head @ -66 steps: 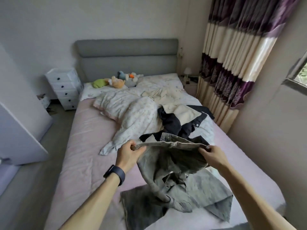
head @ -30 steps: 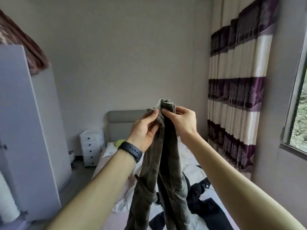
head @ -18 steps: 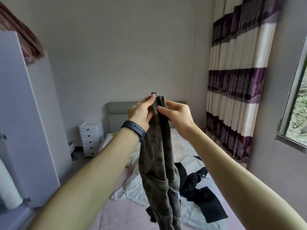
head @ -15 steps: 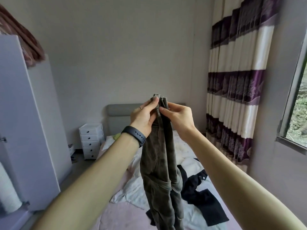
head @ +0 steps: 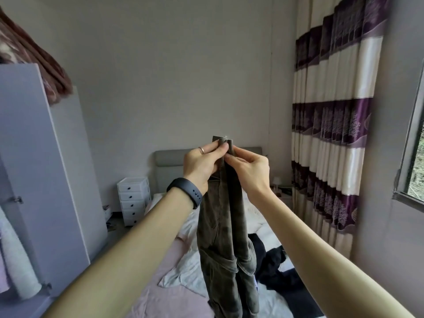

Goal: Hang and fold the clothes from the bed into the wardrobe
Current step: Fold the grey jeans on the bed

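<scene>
Olive-grey trousers point(head: 220, 226) hang lengthwise above the bed point(head: 160, 283), their top end pinched between the curled fingers of the left hand point(head: 202, 164) and right hand point(head: 250, 168), held close together. A black garment point(head: 273, 267), possibly a jacket, lies beneath; the wardrobe point(head: 46, 157) stands at left.

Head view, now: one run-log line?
step: folding trousers | left hand: pinches top edge | right hand: pinches top edge | trousers: hang doubled lengthwise above bed | black garment: on bed
</scene>
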### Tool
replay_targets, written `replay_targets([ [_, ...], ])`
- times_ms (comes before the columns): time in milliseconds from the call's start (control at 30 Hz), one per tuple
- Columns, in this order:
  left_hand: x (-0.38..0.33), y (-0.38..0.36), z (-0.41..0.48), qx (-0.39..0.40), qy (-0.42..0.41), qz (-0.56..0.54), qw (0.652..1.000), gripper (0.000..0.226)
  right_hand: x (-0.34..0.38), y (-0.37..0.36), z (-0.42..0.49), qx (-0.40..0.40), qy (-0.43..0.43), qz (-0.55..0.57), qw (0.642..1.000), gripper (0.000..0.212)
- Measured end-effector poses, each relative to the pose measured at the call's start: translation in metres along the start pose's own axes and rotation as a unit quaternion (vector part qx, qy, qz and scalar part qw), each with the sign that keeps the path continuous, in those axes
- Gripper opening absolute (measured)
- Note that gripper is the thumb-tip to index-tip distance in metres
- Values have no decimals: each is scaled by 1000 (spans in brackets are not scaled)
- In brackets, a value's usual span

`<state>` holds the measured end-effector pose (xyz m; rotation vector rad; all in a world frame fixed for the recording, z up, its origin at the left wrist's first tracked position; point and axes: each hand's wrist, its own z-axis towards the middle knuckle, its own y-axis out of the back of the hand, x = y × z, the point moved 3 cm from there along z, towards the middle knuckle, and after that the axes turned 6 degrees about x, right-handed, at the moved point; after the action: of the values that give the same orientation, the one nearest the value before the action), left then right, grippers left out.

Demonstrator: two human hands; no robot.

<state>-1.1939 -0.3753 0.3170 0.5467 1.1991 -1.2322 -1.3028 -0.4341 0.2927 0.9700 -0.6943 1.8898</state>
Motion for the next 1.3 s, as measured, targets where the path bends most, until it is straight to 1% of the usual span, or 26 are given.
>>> replay_targets([
  [67,-5,1,-1,11,-16,78,997,33,5,-2,1,51,1,2,999,22],
  [100,-9,3,0,-1,-25,104,994,27,5,-4,2,82,2,13,997,27],
  [200,-16,15,0,-59,-42,125,989,14,3,-11,0,169,-22,125,977,52],
  [233,-19,19,-1,-67,-46,136,987,13,0,-11,0,181,-37,160,970,55],
  [300,-24,26,-3,-63,-53,156,984,15,-4,-7,3,173,-69,164,969,45],
  [333,-27,30,-7,-50,-52,159,985,18,-7,-2,5,148,-81,127,977,36],
  [367,-31,34,-11,-34,-51,159,985,22,-11,5,9,112,-88,81,987,35],
  [400,-36,38,-14,-17,-49,157,986,27,-15,11,14,75,-93,35,992,43],
  [433,-42,43,-17,-3,-46,154,987,29,-17,17,18,43,-103,-4,994,58],
  [467,-46,47,-19,11,-43,148,988,30,-20,22,21,32,-116,-25,992,79],
  [500,-57,54,-22,25,-45,143,988,29,-20,19,27,49,-125,-23,991,100],
  [533,-62,56,-22,39,-45,134,989,29,-22,21,30,77,-137,2,988,115],
  [567,-71,61,-23,43,-46,128,990,29,-18,16,34,112,-147,31,982,120],
  [600,-81,66,-24,38,-51,129,990,29,-11,10,36,141,-149,52,977,114],
  [633,-88,71,-25,24,-58,137,989,30,-3,5,40,155,-136,64,976,102],
  [700,-102,82,-25,-15,-76,167,983,31,15,-5,43,134,-94,49,985,75],
  [733,-108,87,-26,-30,-84,174,981,30,24,-10,43,117,-77,30,990,66],
  [833,-122,97,-35,-53,-107,187,975,29,45,-28,33,100,-34,-21,994,45],
  [933,-130,100,-49,-60,-137,227,962,29,54,-41,17,80,15,-31,996,23],
  [967,-131,100,-57,-61,-143,234,960,30,56,-44,11,79,24,-28,996,20],
  [1133,-138,95,-107,-73,-140,226,961,32,75,-47,-32,137,-20,33,990,22],
  [1167,-141,92,-115,-71,-140,212,965,32,79,-45,-37,147,-35,47,987,31],
  [1200,-142,87,-126,-69,-141,199,968,32,81,-42,-46,160,-61,63,983,48],
  [1233,-144,80,-137,-65,-141,188,970,32,82,-39,-55,174,-100,78,977,66],
  [1267,-144,73,-148,-62,-140,181,971,32,83,-34,-66,194,-145,88,966,78],
  [1300,-144,66,-160,-60,-136,175,973,32,82,-29,-79,217,-186,95,954,79],
])
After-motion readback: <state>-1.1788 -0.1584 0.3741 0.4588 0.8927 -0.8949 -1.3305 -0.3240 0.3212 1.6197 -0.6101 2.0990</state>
